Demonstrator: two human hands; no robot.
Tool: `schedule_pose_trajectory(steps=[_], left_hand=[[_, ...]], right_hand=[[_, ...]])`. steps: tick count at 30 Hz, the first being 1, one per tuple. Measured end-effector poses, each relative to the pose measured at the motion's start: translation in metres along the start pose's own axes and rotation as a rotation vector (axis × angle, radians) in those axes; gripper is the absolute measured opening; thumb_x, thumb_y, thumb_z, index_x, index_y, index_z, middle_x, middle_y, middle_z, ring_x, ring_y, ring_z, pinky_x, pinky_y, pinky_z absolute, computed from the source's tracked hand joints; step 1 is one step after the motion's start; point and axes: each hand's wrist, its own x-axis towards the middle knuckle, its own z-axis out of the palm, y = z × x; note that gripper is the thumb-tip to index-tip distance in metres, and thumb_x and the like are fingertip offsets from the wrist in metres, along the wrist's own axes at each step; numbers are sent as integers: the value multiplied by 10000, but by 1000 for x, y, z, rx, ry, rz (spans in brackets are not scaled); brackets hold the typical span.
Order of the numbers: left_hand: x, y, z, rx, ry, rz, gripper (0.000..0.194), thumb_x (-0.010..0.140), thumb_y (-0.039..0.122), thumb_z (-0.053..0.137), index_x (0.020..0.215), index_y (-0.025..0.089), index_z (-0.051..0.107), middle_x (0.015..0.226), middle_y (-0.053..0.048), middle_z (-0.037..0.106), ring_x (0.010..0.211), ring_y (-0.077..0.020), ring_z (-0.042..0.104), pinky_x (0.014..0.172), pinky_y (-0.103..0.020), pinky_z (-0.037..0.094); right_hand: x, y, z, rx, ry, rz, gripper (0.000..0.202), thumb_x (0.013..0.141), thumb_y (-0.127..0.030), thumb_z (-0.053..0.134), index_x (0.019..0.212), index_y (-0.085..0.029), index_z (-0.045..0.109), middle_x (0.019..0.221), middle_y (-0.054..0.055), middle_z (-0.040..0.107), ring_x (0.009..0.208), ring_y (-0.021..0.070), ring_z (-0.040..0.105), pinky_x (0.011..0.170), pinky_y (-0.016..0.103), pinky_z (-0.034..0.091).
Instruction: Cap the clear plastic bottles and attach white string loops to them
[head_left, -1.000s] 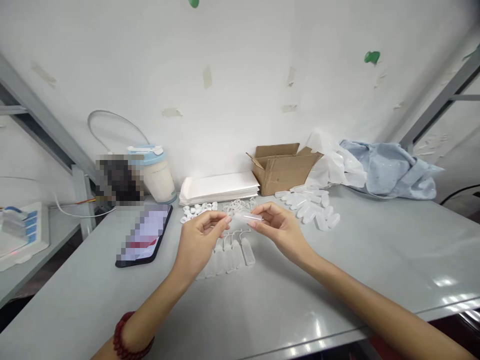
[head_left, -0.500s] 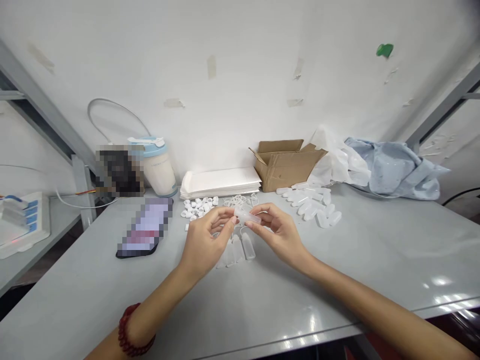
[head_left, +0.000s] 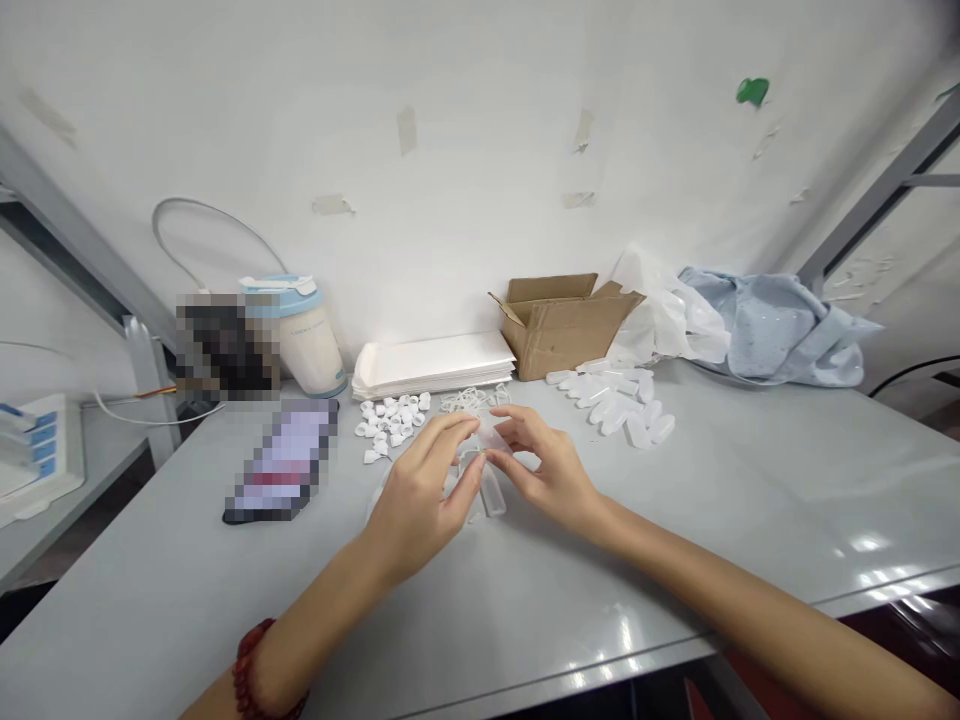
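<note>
Close together over the middle of the desk, my left hand (head_left: 431, 485) and my right hand (head_left: 551, 462) meet at a small translucent plastic tube (head_left: 491, 437). Fingers and thumb of my right hand close round its right part. My left fingertips and thumb are curled at its other end, partly hiding it. Below lie similar translucent tubes (head_left: 493, 493) with thin cords, some covered by my left hand. Behind my fingers is a tangle of white cord (head_left: 469, 398). Small white plastic caps (head_left: 390, 415) are heaped at left, and more loose tubes (head_left: 619, 405) at right.
A stack of white envelopes (head_left: 435, 362) and an open cardboard box (head_left: 566, 335) stand against the wall. Right of them are a white plastic bag (head_left: 660, 310) and blue cloth (head_left: 780, 325). A phone (head_left: 285, 455) and a tumbler (head_left: 307, 340) are at left.
My left fingers have lifted and spread a little at the tube's end, and the tube is now more hidden between my hands. The view has shifted slightly.
</note>
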Motion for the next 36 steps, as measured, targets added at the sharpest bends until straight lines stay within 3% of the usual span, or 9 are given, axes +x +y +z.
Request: schedule_pose_trajectory(steps=[6,11,16,19,25,36], left_hand=[[-4,-2,3,58,-69,50,411,867,134,506,1273,163,448,1219,-128,532,1139,-224,517,897,-374,522],[-5,-1,3,56,-111,55,444,874,132,490,1311,175,421,1258,-130,505,1183,-231,490,938,-392,497],[-6,-1,3,63,-115,65,379,877,130,481,1252,183,480,1248,-132,515,1150,-231,526,960,-416,475],[-4,-1,2,51,-91,43,340,873,139,489,1211,182,509,1208,-126,551,1133,-231,536,926,-405,494],[0,5,0,-17,-13,-98,213,873,148,480,1072,176,552,1014,-85,638,902,-186,625,681,-292,550],[-1,9,0,3,3,-116,207,855,133,482,1047,180,546,990,-73,643,871,-180,626,656,-280,535]], right_hand=[[1,-3,-2,-45,-5,-104,344,886,-196,492,1228,-230,489,872,27,640,727,116,592,677,254,531],[0,-2,-1,6,-6,-28,319,877,-213,507,1196,-207,512,795,16,628,700,115,596,665,261,543],[-1,-2,1,157,-8,66,287,865,-251,530,1143,-205,479,883,47,655,721,136,666,648,289,566],[0,-4,1,187,5,104,229,850,-261,556,1060,-196,488,884,52,649,701,146,677,621,289,569],[1,-7,0,210,3,152,205,836,-295,581,985,-192,485,850,42,637,710,153,675,622,299,569],[1,-8,-1,229,-26,159,235,810,-254,602,992,-199,464,815,18,625,718,135,659,649,286,569]])
